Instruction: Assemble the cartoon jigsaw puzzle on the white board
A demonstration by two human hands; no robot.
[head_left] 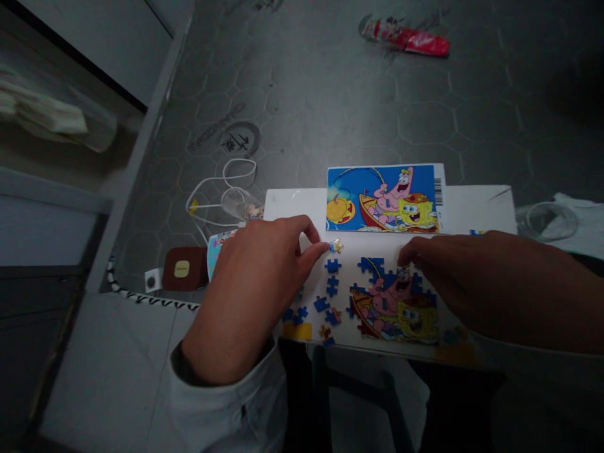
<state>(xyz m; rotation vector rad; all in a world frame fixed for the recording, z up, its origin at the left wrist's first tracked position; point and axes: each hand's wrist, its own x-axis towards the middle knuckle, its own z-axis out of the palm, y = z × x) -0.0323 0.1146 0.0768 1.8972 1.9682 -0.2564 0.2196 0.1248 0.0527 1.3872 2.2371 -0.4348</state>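
Note:
My left hand (264, 277) pinches a small blue-and-yellow puzzle piece (337, 245) between thumb and forefinger, over the white board (295, 204). The fingers of my right hand (476, 277) are bent together at the upper right edge of the partly joined puzzle (394, 302); whatever they may hold is hidden. That puzzle shows a pink starfish figure and a yellow square figure in a boat. Loose blue pieces (333, 286) lie between my left hand and the joined part. Behind the puzzle lies a picture card (382, 198) with the same scene.
A brown box (184, 268) and a white cable (202, 182) are on the floor at the left. Near the board's left edge lies a clear container (236, 202) with pieces. Another clear container (550, 221) stands at the right, and a red wrapper (406, 38) lies farther back.

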